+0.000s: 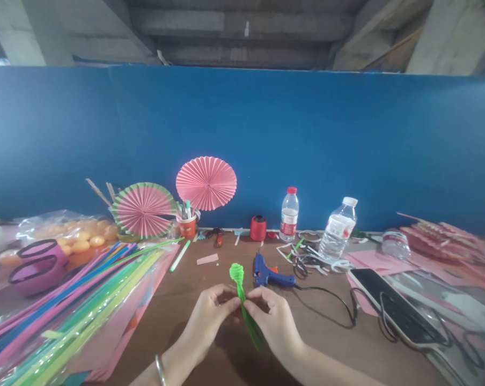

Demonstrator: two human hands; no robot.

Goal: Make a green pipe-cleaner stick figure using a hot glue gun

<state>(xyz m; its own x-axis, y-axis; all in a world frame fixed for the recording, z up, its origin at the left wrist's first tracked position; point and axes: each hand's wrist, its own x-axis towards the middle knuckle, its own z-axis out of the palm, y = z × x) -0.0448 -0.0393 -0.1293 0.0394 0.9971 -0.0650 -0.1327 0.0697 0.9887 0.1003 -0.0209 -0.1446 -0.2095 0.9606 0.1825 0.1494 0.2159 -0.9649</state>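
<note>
Between my two hands is a bright green pipe cleaner piece (237, 274), with a coiled, rounded head at the top and a bundle of loose strands hanging below. My left hand (213, 311) pinches it from the left, just under the head. From the right, my right hand (272, 315) pinches the same bundle with thumb and fingers. The strands trail down between the hands towards the table. Just beyond my right hand lies a blue glue gun (272, 273), its black cord running off to the right.
Bundled coloured pipe cleaners (77, 305) lie in plastic at left. Pleated paper fans (206, 183) stand behind, near a red pen cup (187, 226). Two water bottles (289, 217) stand at the back right. A phone (397, 305) lies at right among cords and paper strips.
</note>
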